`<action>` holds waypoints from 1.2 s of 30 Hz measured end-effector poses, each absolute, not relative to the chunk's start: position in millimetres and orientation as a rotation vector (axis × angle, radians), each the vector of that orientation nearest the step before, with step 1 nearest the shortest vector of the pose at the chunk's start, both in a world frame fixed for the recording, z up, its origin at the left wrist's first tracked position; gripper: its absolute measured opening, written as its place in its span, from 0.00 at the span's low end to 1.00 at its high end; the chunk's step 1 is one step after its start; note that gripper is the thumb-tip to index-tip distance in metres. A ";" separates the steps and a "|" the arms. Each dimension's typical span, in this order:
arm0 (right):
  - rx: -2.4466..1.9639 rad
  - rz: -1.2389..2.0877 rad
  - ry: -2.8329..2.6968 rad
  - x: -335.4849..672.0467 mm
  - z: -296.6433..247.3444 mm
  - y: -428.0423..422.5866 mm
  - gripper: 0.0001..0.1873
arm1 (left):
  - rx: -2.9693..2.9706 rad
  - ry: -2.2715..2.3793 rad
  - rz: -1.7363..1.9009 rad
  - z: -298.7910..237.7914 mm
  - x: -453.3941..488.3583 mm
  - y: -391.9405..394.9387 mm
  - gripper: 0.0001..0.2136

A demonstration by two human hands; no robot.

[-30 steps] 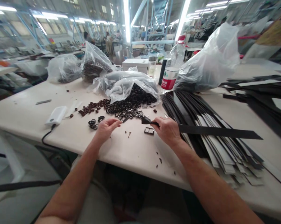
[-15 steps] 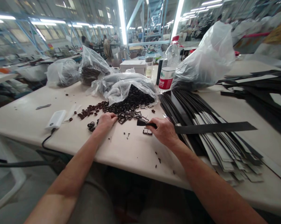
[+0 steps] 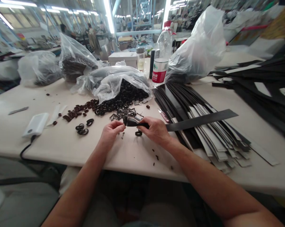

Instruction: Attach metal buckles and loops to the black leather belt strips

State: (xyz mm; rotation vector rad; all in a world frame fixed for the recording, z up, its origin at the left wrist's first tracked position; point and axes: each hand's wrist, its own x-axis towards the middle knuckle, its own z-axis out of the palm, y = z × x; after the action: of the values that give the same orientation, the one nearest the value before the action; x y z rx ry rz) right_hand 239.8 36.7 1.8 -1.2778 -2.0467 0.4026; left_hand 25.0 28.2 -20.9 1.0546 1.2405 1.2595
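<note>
My right hand (image 3: 155, 130) grips a long black belt strap (image 3: 199, 119) near its folded end, and the strap runs off to the right over a stack of black straps (image 3: 199, 126). My left hand (image 3: 110, 133) is pinched at the folded tip of the same strap (image 3: 129, 121), holding a small piece I cannot make out. A dark ring (image 3: 138, 133) lies on the white table (image 3: 62, 145) just under my right hand. Metal buckles (image 3: 125, 112) lie in a small heap right behind the hands.
An open plastic bag spills dark loops (image 3: 123, 94) onto the table. More filled bags (image 3: 73, 61) (image 3: 199, 47), a water bottle (image 3: 161, 53) and a white box (image 3: 123, 58) stand behind. A white charger with cable (image 3: 36, 124) lies left. Another pile of straps (image 3: 263, 82) fills the right.
My left hand came back from the buckle heap to the strap's folded end. Both hands with the strap shifted left and nearer to me.
</note>
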 end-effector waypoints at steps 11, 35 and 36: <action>-1.275 0.343 -2.004 239.1 3.0 36.3 0.02 | 0.721 1.084 1.235 -7.1 28.3 21.2 0.13; -1.306 0.244 -2.007 241.6 2.3 39.3 0.03 | 0.765 1.185 1.267 -10.9 20.1 26.4 0.19; -1.305 0.230 -2.019 241.8 1.6 40.0 0.03 | 0.778 1.183 1.257 -10.3 19.9 25.8 0.19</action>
State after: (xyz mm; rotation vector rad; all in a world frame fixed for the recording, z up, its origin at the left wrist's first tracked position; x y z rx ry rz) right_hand 241.8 40.0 1.6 -1.3048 -2.0186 0.2299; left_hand 19.9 25.8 -10.3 0.7785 1.1827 1.2574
